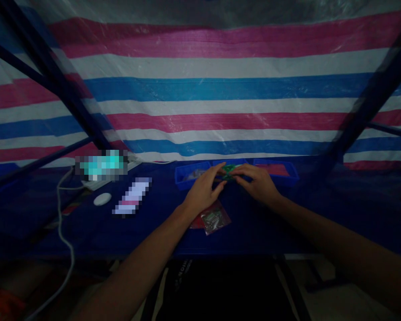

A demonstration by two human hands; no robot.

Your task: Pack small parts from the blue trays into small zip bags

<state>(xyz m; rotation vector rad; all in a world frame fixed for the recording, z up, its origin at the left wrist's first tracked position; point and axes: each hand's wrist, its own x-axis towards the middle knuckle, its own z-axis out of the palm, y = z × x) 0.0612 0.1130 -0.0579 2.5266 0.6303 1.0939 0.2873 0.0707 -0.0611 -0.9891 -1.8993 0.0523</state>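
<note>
Both of my hands meet over a dark blue table (254, 227), just in front of a row of blue trays. My left hand (203, 189) and my right hand (259, 183) each pinch an end of a small green part (229, 171) held between them. Fingers of both hands are curled around it. A small clear bag with red and grey contents (212, 218) lies on the table just below my left wrist. The scene is dim, so the green part's exact shape is hard to make out.
Three blue trays (187, 176) stand along the table's far edge under a striped pink, white and blue tarp (220, 89). A white round object (102, 199) and a white cable (62, 223) lie at the left. Dark frame bars slant on both sides.
</note>
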